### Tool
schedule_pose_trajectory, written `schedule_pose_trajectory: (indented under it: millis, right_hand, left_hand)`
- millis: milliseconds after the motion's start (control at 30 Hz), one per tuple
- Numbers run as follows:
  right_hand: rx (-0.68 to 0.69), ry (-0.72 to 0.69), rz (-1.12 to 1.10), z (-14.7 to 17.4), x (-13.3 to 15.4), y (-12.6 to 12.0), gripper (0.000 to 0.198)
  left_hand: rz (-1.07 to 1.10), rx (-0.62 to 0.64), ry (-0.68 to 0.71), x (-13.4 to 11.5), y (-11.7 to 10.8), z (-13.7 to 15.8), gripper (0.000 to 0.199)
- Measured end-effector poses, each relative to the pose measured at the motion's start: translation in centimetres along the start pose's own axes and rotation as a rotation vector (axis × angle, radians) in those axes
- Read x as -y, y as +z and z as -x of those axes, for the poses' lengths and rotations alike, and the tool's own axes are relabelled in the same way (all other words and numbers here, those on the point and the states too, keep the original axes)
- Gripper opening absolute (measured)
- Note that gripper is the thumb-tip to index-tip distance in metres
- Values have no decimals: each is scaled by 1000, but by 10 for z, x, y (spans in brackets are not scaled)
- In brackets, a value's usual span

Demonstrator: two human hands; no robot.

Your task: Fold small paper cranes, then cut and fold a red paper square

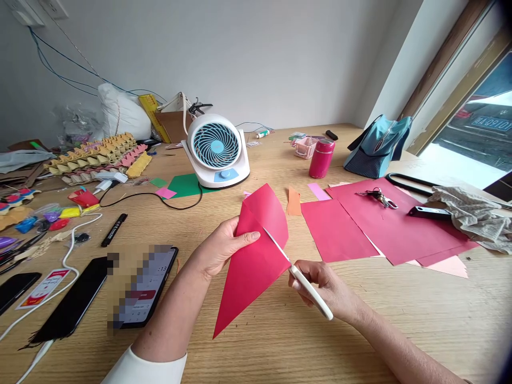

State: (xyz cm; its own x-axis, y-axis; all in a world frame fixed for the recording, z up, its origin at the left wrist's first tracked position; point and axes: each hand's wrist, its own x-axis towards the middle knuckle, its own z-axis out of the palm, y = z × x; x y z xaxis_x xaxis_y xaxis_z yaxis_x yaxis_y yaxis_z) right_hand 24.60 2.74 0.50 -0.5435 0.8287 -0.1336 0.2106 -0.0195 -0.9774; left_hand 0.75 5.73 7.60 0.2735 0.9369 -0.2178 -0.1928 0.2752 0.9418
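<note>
My left hand (pixel 222 246) grips a sheet of red paper (pixel 256 272) at its left edge, thumb on top and fingers behind. The sheet is held up over the table, with one pointed corner hanging down toward me. My right hand (pixel 320 285) is closed round the white handles of a pair of scissors (pixel 310 293). Their blades lie across the sheet from its right edge, with the tip close to my left thumb. A cut line seems to run along the blades. The fingers behind the paper are partly hidden.
More red paper (pixel 338 229) lies to the right, with keys (pixel 380 197) on top. A fan (pixel 218 146), a pink flask (pixel 322 159) and a blue bag (pixel 378 146) stand farther back. Phones (pixel 150 288), a black marker (pixel 114 230) and egg cartons (pixel 92 157) are on the left.
</note>
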Motion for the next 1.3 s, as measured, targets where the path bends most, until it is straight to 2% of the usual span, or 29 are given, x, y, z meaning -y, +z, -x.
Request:
schedule_pose_trajectory:
  millis: [233, 467, 633, 867, 1133, 1300]
  right_hand:
    - [9, 6, -4, 1, 6, 0, 32]
    - [19, 1, -30, 0, 4, 0, 34]
    - [43, -20, -85, 0, 0, 0, 43]
    - [43, -18, -82, -1, 3, 1, 51]
    - [50, -21, -99, 0, -1, 3, 52]
    - [25, -42, -57, -2, -2, 2, 50]
  left_hand:
    - [73, 16, -53, -5, 7, 5, 45]
    - [-6, -6, -36, 0, 9, 3, 49]
    - [-18, 26, -55, 4, 14, 4, 49]
    - [-45, 8, -66, 4, 15, 4, 47]
    - [3, -2, -69, 4, 16, 4, 44]
    - [41, 44, -92, 2, 18, 5, 43]
